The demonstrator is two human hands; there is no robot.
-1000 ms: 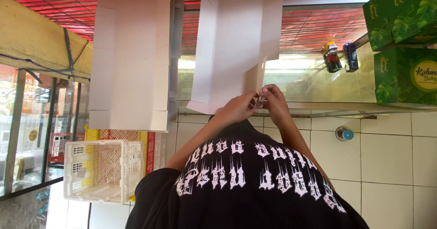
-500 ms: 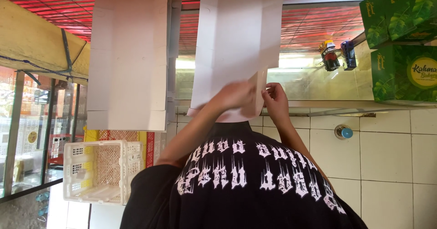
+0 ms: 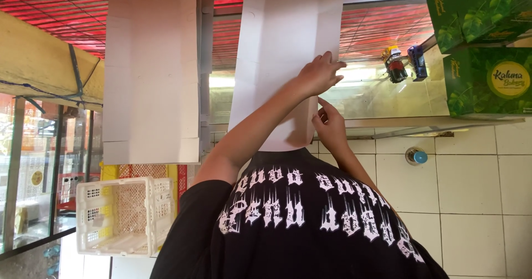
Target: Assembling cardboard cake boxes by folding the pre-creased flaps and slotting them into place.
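Note:
A flat white cardboard sheet (image 3: 277, 46) with fold lines lies in front of my black printed shirt. My left hand (image 3: 321, 74) rests on the sheet's right part, palm down and fingers spread. Closer to my body, my right hand (image 3: 331, 128) grips the sheet's right edge, with the index finger stretched along it. A second white cardboard sheet (image 3: 149, 79) lies to the left, untouched.
Green printed boxes (image 3: 482, 46) are stacked at the right. Beside them, two small toy cars (image 3: 403, 62) stand on a glass surface. A white plastic crate (image 3: 119, 215) sits at the lower left, white tiles (image 3: 471, 201) at the lower right, and a red grid surface (image 3: 388, 29) behind the sheets.
Both hands were pinched together at the sheet's near corner. My left hand has slid away from my body and opened flat on the sheet; my right hand stayed at the edge.

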